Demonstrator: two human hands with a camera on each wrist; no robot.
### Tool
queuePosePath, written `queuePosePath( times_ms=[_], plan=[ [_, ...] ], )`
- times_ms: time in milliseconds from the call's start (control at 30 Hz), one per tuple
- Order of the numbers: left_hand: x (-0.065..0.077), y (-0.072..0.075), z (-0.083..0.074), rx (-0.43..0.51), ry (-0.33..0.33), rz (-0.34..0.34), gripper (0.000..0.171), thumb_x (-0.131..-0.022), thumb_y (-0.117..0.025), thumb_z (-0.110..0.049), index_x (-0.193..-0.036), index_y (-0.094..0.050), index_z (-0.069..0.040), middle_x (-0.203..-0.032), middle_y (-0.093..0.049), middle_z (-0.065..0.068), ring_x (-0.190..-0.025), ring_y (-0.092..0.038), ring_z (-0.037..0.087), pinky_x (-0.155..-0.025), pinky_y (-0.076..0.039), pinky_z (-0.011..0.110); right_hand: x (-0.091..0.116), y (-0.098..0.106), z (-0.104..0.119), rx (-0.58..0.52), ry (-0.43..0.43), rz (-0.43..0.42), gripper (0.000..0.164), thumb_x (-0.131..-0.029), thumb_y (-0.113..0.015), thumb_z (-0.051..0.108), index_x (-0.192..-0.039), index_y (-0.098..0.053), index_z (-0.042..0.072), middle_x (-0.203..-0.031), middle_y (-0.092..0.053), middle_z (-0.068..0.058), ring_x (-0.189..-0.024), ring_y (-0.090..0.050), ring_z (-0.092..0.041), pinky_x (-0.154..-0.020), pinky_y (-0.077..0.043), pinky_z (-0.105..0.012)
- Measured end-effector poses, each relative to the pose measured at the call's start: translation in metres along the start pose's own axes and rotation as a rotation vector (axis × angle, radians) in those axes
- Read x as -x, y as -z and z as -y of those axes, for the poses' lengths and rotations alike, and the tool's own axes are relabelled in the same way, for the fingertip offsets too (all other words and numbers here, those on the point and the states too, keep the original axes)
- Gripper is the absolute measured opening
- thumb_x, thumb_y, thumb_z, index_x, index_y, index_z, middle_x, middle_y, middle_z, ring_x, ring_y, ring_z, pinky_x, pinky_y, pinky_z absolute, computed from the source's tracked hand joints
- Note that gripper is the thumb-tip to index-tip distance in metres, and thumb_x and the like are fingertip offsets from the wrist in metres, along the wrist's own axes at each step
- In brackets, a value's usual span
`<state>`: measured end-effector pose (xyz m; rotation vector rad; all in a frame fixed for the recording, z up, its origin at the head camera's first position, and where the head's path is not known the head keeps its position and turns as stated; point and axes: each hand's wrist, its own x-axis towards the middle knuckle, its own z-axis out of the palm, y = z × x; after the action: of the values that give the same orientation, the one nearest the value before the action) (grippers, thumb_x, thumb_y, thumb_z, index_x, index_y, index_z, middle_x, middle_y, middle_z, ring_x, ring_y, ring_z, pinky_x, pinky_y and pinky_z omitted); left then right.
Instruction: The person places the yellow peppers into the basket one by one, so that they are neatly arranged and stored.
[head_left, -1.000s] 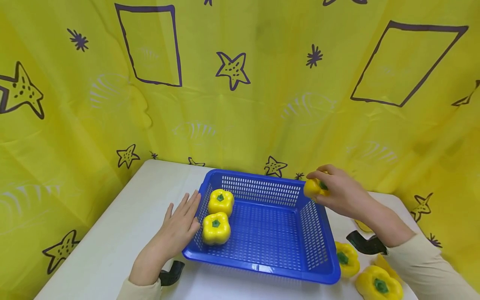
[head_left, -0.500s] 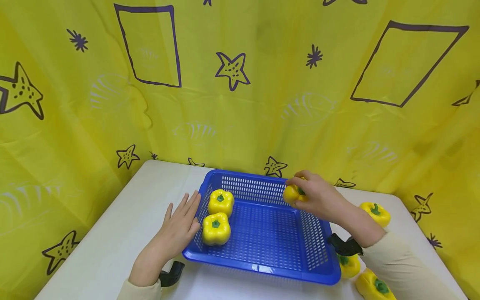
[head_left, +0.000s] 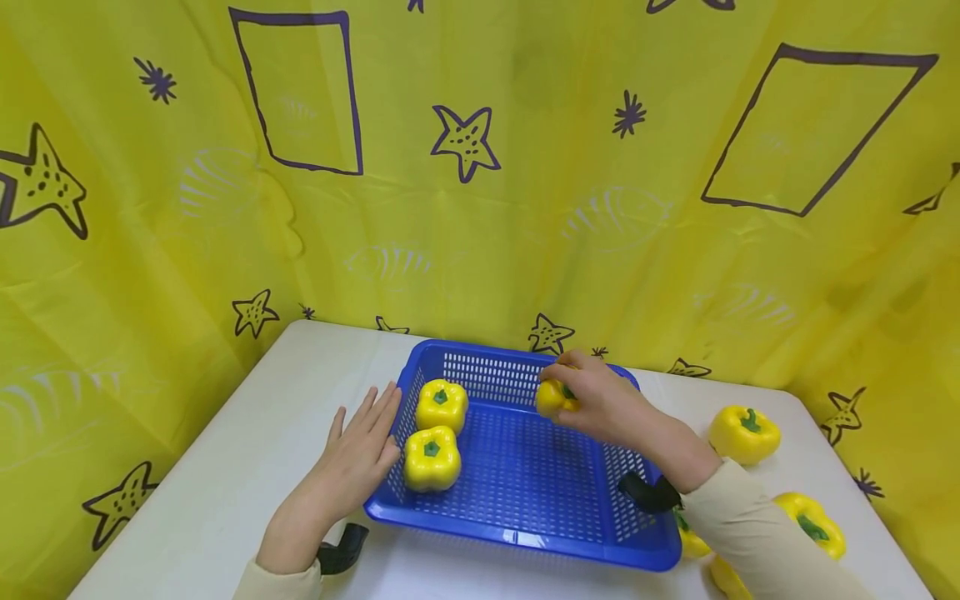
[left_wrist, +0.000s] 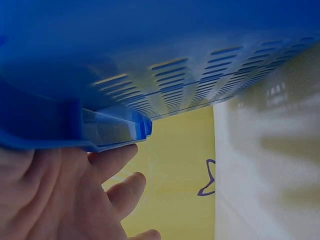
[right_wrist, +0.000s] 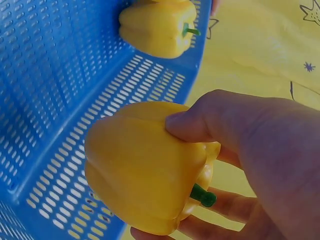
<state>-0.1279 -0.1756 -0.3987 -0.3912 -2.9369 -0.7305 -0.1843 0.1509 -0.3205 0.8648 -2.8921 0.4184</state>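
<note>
Over the far part of the blue plastic basket [head_left: 525,538], my right hand [head_left: 603,402] grips a yellow bell pepper [right_wrist: 145,165] with a green stem. In the right wrist view the thumb presses one side of it and the fingers curl round the other. Two more yellow bell peppers stand along the basket's left wall, a back one [head_left: 442,405] and a front one [head_left: 432,459]. My left hand [head_left: 354,458] lies against the outside of the left rim with its fingers straight. The left wrist view shows these fingers at the rim's underside.
To the right of the basket, yellow bell peppers stand on the white table [head_left: 225,467]: one at the back [head_left: 744,435], one further forward [head_left: 812,525], others partly hidden by the right sleeve [head_left: 765,533]. A yellow patterned curtain [head_left: 480,250] hangs behind.
My right hand has carried its bell pepper leftward from the basket's right rim to over the basket's inside. Peppers on the right came into view from behind the arm. The left hand stays still.
</note>
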Motion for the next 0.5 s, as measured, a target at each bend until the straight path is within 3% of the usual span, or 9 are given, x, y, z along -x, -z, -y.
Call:
queuePosePath(
  times_ms=[333,500],
  plan=[
    [0.001,0.0,0.0,0.0,-0.004,-0.004,0.062,-0.098,-0.044,-0.019,-0.156,-0.026,-0.005,-0.165,-0.023,0.011,-0.153,-0.017,0.038,-0.117,-0.006,0.071,-0.011,-0.016,0.015,-0.019,-0.065,0.097,0.041,-0.082,-0.076,0.016,-0.122,-0.068,0.017,-0.124,-0.06,-0.011,-0.105,-0.057,-0.028,-0.084,-0.058,-0.041],
    [0.001,0.0,0.0,0.006,-0.005,-0.004,0.062,-0.098,-0.044,-0.019,-0.156,-0.026,-0.005,-0.164,-0.023,0.011,-0.153,-0.017,0.038,-0.117,-0.006,0.071,-0.017,-0.024,0.019,-0.027,-0.051,0.109,0.041,-0.082,-0.076,0.017,-0.122,-0.069,0.018,-0.124,-0.061,-0.008,-0.104,-0.057,-0.025,-0.086,-0.056,-0.039]
  ],
)
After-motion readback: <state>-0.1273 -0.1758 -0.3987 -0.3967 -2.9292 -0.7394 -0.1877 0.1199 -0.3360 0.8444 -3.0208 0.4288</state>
